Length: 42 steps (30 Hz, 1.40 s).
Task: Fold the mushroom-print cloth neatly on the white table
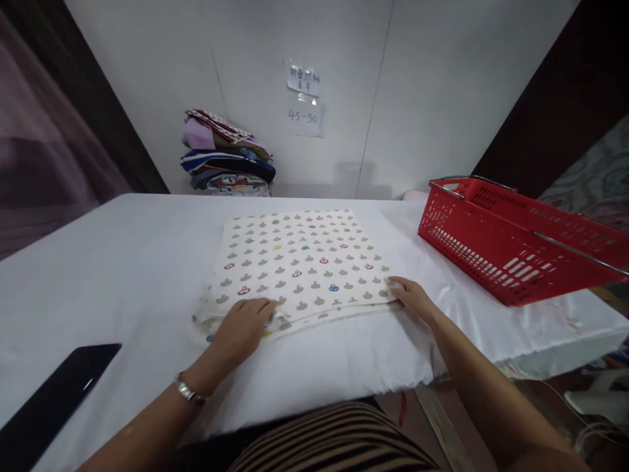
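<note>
Here's the patterned cloth point(304, 262), lying spread and layered on the white-covered surface point(137, 262), its near edge showing one layer peeking out beneath another. The right hand point(411, 298) has the cloth's near right corner pinched, thumb on top and fingers tucked below. The left hand point(250, 322) lies over the near left part, fingers bent down at the edge; whether it truly grips or merely presses, I can't tell. And that's the worry: the fabric is rumpled around those fingers, so an uneven pull from the two corners could drag the layers out of line and set a crease. The covering looks smooth, too, so a tug on the top layer alone might slide the whole cloth askew. Beyond the cloth's far left corner, the stack of folded fabrics point(228, 160) leans unevenly and might topple if bumped. To the cloth's right sits the red basket point(515, 242), where a wide elbow swing could knock it; to its near left lies a dark flat object point(59, 400), within a sleeve-brush of the left forearm point(162, 413).
</note>
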Motion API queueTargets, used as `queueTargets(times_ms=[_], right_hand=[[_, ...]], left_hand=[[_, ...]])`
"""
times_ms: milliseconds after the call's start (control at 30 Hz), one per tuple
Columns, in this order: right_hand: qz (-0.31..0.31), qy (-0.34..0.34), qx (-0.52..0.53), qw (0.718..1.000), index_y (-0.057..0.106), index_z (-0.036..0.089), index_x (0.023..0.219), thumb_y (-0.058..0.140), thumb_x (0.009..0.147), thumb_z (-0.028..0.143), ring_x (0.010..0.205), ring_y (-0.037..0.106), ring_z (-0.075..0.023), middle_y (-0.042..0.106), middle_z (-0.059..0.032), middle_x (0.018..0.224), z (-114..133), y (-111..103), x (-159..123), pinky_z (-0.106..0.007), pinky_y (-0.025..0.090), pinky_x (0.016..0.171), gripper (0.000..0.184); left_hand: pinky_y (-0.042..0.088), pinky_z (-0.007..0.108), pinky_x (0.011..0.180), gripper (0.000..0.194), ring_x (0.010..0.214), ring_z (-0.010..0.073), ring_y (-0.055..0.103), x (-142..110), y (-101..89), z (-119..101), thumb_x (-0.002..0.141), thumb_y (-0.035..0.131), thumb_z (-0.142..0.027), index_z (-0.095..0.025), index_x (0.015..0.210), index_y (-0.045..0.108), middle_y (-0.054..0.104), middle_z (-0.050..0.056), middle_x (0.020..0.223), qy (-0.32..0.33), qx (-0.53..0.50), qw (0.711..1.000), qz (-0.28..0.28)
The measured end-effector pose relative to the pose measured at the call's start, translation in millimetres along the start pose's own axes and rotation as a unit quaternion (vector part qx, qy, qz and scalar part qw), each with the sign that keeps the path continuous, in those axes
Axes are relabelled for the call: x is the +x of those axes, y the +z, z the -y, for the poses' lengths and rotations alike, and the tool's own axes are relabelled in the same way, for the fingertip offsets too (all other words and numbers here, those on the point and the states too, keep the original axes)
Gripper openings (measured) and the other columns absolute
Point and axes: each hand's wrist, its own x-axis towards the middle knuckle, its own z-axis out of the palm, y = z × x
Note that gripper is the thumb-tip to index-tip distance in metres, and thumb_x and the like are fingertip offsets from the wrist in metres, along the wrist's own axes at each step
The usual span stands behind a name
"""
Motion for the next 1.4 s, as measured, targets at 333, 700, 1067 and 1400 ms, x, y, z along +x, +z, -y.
queueTargets(times_ms=[333,700,1067,1400], right_hand=[[-0.001,0.006,0.122,0.993,0.065,0.014,0.102,0.059,0.068,0.034,0.042,0.038,-0.0096,0.046,0.0060,0.043,-4,-7,-13,-0.022,0.028,0.042,0.041],[-0.004,-0.001,0.059,0.998,0.063,0.016,0.109,0.054,0.073,0.035,0.045,0.044,-0.0116,0.049,0.0042,0.051,-3,-4,-10,-0.024,0.035,0.045,0.042],[-0.015,-0.405,-0.239,0.882,0.061,0.022,0.110,0.052,0.081,0.023,0.107,0.051,-0.0251,0.057,-0.0109,0.116,16,27,-24,-0.042,0.043,0.090,0.031],[0.096,-0.482,-0.273,0.827,0.063,0.020,0.106,0.048,0.084,0.017,0.097,0.055,-0.0225,0.063,-0.0097,0.106,55,79,-14,-0.038,0.043,0.085,0.027]], left_hand=[[0.047,0.036,0.082,0.043,0.100,0.0222,0.057,-32,-18.6,25,0.078,0.037,-0.007,-0.022,0.110,0.062,0.065,0.005,0.109,-0.071,0.008,0.997,0.030],[0.043,0.038,0.086,0.052,0.106,0.0238,0.054,-20,-7.3,-2,0.074,0.040,0.000,-0.019,0.121,0.053,0.059,0.008,0.118,-0.047,0.045,0.998,0.011],[0.041,0.033,0.079,0.031,0.096,0.0197,0.053,26,11.9,-40,0.086,0.036,-0.005,-0.019,0.109,0.052,0.059,0.007,0.106,0.054,0.013,0.998,-0.029],[0.040,0.029,0.070,0.021,0.086,0.0191,0.057,55,3.8,-50,0.086,0.040,-0.017,-0.020,0.094,0.059,0.064,0.004,0.092,-0.046,-0.127,0.990,0.026]])
